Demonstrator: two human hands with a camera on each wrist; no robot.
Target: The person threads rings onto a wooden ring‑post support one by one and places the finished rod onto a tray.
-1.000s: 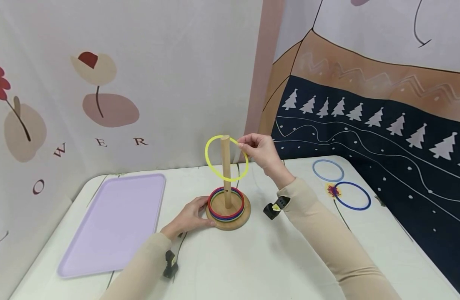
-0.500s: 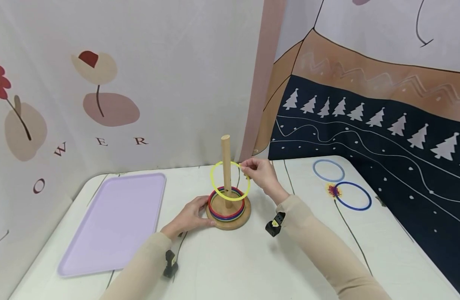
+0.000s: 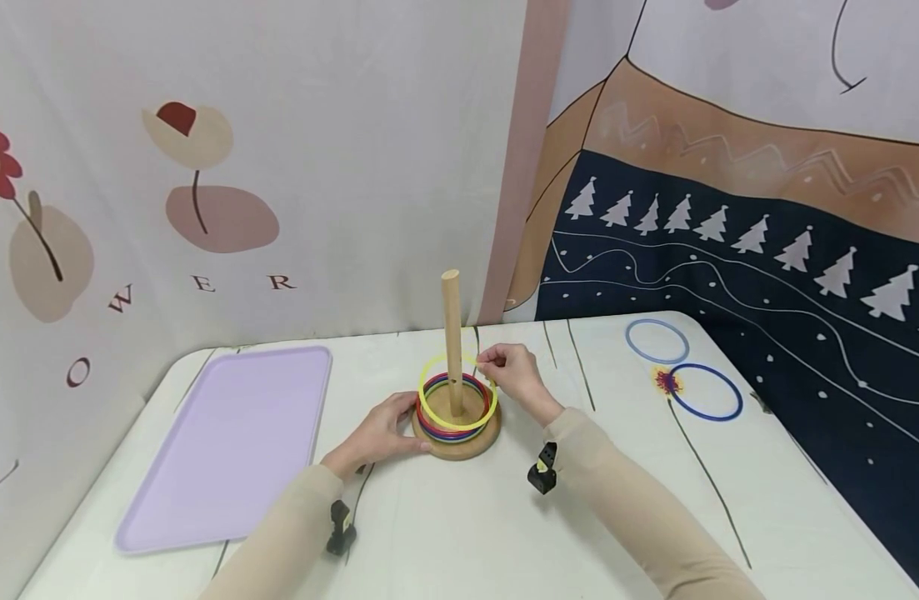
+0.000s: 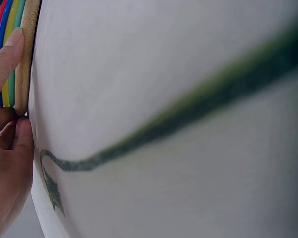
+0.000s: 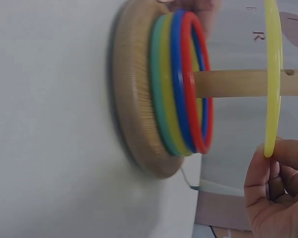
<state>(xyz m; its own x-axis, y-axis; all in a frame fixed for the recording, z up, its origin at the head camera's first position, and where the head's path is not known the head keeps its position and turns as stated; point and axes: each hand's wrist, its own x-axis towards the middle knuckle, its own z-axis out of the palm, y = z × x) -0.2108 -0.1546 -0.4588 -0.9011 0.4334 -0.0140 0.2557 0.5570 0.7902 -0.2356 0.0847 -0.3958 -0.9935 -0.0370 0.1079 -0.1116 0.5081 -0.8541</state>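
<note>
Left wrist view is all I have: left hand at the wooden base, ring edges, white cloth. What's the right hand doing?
Observer: The right hand pinches a yellow ring that encircles the wooden peg.
Operator: Is that ring seated?
Observer: No, the right wrist view shows a gap between it and the red ring below.
Operator: Any rings off the peg?
Observer: Two: a light blue ring and a dark blue ring lie on the table, off to the right.

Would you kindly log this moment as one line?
left hand: grips wooden base | right hand: pinches yellow ring around post, above stacked rings | on table: light-blue ring, dark-blue ring
</note>
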